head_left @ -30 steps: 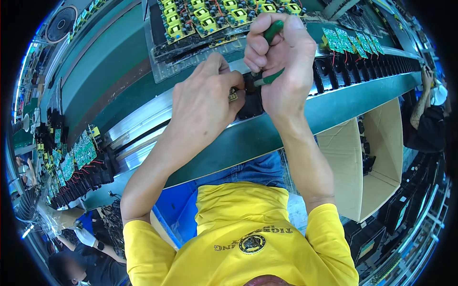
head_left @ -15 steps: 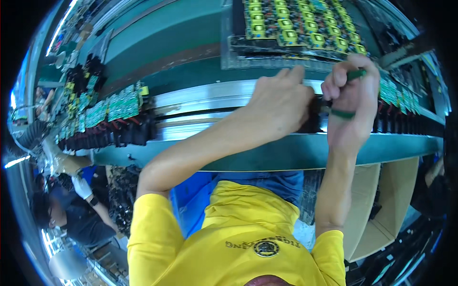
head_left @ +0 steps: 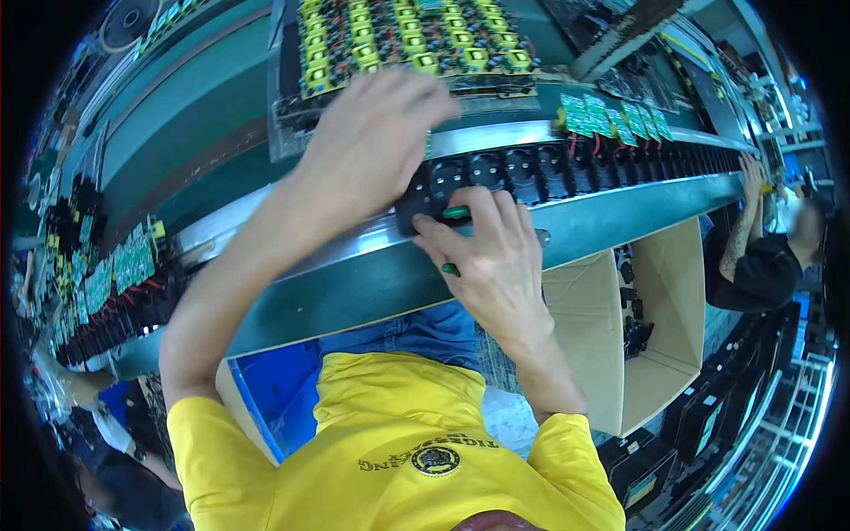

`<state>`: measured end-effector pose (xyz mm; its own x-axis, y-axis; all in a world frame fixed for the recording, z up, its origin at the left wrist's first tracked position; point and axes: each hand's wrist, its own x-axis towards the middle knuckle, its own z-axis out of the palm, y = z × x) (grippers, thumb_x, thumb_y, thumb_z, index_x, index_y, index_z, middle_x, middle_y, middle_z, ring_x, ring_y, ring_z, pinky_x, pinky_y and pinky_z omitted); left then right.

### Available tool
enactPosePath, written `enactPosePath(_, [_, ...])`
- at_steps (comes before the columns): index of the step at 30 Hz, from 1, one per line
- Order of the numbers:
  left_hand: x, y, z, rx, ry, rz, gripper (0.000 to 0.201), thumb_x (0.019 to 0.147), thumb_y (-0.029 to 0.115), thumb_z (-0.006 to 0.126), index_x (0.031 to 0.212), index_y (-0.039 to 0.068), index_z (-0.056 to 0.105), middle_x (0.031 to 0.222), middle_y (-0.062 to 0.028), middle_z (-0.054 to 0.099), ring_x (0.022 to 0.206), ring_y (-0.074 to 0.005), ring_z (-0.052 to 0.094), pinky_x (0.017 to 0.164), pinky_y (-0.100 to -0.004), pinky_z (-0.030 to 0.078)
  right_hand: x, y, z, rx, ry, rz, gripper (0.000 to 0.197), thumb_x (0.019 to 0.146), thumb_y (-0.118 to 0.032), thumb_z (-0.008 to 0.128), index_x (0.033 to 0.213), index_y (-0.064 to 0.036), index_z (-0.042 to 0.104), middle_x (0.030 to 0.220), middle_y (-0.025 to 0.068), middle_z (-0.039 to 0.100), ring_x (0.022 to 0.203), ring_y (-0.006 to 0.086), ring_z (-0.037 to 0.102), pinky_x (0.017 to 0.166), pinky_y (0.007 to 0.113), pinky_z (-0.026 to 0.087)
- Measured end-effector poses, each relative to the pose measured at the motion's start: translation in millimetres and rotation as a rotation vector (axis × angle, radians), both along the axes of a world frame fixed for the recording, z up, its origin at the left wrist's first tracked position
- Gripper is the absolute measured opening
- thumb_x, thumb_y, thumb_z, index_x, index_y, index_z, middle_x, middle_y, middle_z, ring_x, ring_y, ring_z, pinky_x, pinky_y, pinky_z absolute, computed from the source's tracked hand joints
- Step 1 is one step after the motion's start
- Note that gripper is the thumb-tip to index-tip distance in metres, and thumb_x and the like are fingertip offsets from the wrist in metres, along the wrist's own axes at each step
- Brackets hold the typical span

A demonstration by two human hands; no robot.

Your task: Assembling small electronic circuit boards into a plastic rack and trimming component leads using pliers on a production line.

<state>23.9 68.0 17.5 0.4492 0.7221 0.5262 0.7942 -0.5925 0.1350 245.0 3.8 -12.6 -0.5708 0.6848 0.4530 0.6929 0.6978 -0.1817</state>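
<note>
Sockets (head_left: 496, 173): black row on the steel rail, just beyond the fingertips of the right hand (head_left: 491, 265), which is clenched on a green tool (head_left: 453, 214). Left hand (head_left: 372, 146) has lifted off the row, fingers released, reaching toward the yellow boards (head_left: 398, 40). Half a second ago both hands worked side by side on the sockets.

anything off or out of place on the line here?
Nothing stands out. The black housings sit in an even row along the conveyor rail, and the tray of yellow-part boards looks orderly. The right hand grips a green-handled tool; the left hand is motion-blurred, so detail under it is unclear.
</note>
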Motion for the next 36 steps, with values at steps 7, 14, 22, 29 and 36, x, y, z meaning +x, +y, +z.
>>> enactPosePath(7, [-51.4,-89.9,-3.7,-0.183,0.135,0.135,0.051,0.082,-0.002,0.07,0.132,0.008,0.066,0.148,-0.0116,0.067,0.143,-0.0312,0.061,0.134,-0.0518,0.038,33.6,-10.3,25.7,-0.048,0.252,-0.123,0.034,0.086,-0.015,0.093,0.12,-0.0161,0.088,0.119,0.0088,0.064,0.094,0.025,0.061,0.082,0.039,0.054])
enactPosePath(14, [-176.3,-181.6,5.8,-0.257,0.346,0.368,0.047,0.081,-0.009,0.067,0.125,0.005,0.068,0.155,-0.0131,0.062,0.148,-0.0363,0.057,0.137,-0.0568,0.036,41.5,-4.3,33.1,-0.12,0.369,-0.107,0.036,0.085,-0.012,0.093,0.121,-0.0125,0.087,0.118,0.0098,0.064,0.096,0.0246,0.063,0.083,0.038,0.055])
enactPosePath(22, [-157.9,-149.4,60.1,-0.239,0.312,0.53,0.064,0.081,-0.011,0.065,0.142,0.009,0.069,0.156,-0.016,0.061,0.144,-0.038,0.059,0.128,-0.0528,0.044,41.1,-2.9,29.3,-0.159,0.433,-0.079,0.036,0.086,-0.011,0.093,0.121,-0.0121,0.087,0.117,0.0097,0.064,0.092,0.0242,0.063,0.082,0.038,0.055])
enactPosePath(29, [-53.4,161.8,67.6,-0.276,0.171,0.634,0.08,0.105,0.077,0.057,0.139,0.006,0.071,0.108,-0.0112,0.084,0.099,-0.0396,0.081,0.091,-0.055,0.062,47.5,-17.7,43.1,-0.163,0.424,-0.05,0.035,0.087,-0.013,0.094,0.121,-0.0125,0.087,0.116,0.0086,0.065,0.088,0.0235,0.062,0.077,0.036,0.055])
enactPosePath(36, [3.0,277.1,37.6,-0.532,0.231,0.622,0.069,0.104,0.063,0.068,0.104,-0.004,0.084,0.116,-0.0215,0.083,0.105,-0.0365,0.082,0.096,-0.054,0.065,72.4,-32.1,34.4,-0.233,0.362,-0.197,0.036,0.087,-0.013,0.094,0.122,-0.0127,0.087,0.114,0.0079,0.065,0.086,0.0231,0.062,0.075,0.036,0.055])
